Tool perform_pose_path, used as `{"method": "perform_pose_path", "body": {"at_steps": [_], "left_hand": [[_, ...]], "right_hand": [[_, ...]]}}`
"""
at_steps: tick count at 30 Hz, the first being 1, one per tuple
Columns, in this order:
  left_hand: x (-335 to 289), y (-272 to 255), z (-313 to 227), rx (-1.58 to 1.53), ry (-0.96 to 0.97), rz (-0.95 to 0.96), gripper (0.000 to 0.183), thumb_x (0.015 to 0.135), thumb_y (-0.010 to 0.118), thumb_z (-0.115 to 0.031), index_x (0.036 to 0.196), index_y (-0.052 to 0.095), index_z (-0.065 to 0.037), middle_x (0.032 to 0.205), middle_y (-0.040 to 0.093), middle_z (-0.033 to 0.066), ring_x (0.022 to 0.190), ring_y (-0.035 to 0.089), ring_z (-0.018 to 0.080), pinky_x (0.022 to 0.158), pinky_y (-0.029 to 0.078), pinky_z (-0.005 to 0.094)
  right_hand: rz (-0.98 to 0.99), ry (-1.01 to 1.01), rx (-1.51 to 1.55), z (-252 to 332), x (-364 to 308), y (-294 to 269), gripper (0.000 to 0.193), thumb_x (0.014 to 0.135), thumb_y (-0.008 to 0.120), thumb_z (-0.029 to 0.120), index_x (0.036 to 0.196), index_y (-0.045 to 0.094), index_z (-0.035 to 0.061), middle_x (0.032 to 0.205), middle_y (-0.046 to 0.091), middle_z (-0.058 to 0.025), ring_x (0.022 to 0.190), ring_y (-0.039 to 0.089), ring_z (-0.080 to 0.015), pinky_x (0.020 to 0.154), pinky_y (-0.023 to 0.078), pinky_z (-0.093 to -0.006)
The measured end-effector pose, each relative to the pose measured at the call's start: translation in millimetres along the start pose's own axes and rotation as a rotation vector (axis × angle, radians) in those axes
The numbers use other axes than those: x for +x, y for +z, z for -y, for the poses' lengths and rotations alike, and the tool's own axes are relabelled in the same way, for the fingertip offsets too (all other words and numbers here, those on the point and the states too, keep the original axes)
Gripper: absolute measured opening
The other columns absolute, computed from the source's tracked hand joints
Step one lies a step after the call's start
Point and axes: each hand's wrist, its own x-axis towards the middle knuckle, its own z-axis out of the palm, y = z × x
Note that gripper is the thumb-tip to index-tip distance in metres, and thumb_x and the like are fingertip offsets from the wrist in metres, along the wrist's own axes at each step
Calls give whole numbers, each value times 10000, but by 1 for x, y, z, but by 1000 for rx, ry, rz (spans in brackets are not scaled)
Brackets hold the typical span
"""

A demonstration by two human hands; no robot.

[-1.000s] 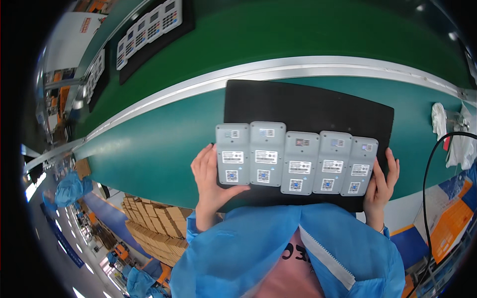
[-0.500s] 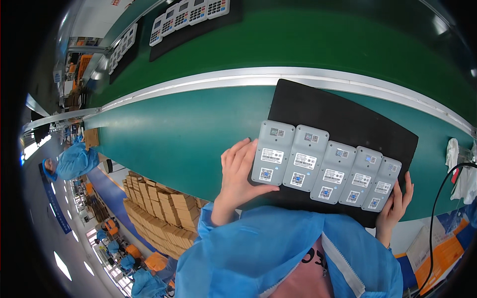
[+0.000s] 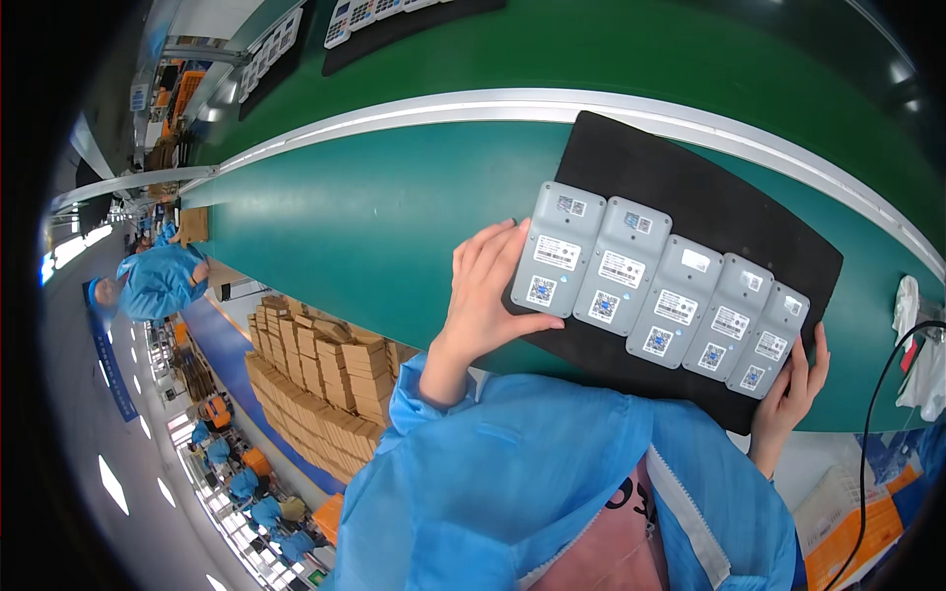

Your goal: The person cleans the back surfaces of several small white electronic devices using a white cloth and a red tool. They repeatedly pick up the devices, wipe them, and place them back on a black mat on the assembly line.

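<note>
Several grey payment terminals (image 3: 675, 307) lie face down side by side in a slanting row, their backs up with white labels and square codes. Beneath them is a black mat (image 3: 709, 187) on the green bench. At the row's left end, my left hand (image 3: 485, 295) presses its fingers along the side of the first terminal (image 3: 558, 244), thumb against its lower edge. My right hand (image 3: 791, 389) closes round the opposite end, fingers by the outer side of the last terminal (image 3: 771, 343). Its thumb is at the lower corner.
Beyond the metal rail (image 3: 473, 103), more terminals stand keypad up on a dark mat (image 3: 414, 30) on a green surface. Cardboard boxes (image 3: 315, 374) are stacked at lower left. A person in blue (image 3: 163, 281) is at far left. White gloves (image 3: 916, 345) and a black cable (image 3: 865, 443) are at right.
The whole view has shifted and tilted, so bench, mat and terminals appear higher and more slanted. Both hands keep their places at the row's ends.
</note>
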Motion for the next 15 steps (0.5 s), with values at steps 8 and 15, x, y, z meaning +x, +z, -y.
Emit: {"method": "perform_pose_path", "body": {"at_steps": [8, 15], "left_hand": [[-2, -1, -2, 36, -13, 24, 1109, 637, 912, -511, 1526, 475, -11, 1521, 467, 189, 1399, 413, 377, 1157, 335, 492], [0, 0, -6, 3, 29, 23, 1118, 631, 925, -386, 1554, 414, -18, 1577, 402, 214, 1470, 347, 420, 1212, 212, 554]], "right_hand": [[3, -31, 19, 10, 8, -9, 466, 916, 520, -65, 1322, 692, 86, 1509, 514, -189, 1417, 467, -329, 1231, 254, -517], [-97, 84, 570, 3, -3, -13, 551, 969, 538, 43, 1509, 460, -36, 1556, 456, -241, 1449, 428, -397, 1221, 279, -538]]}}
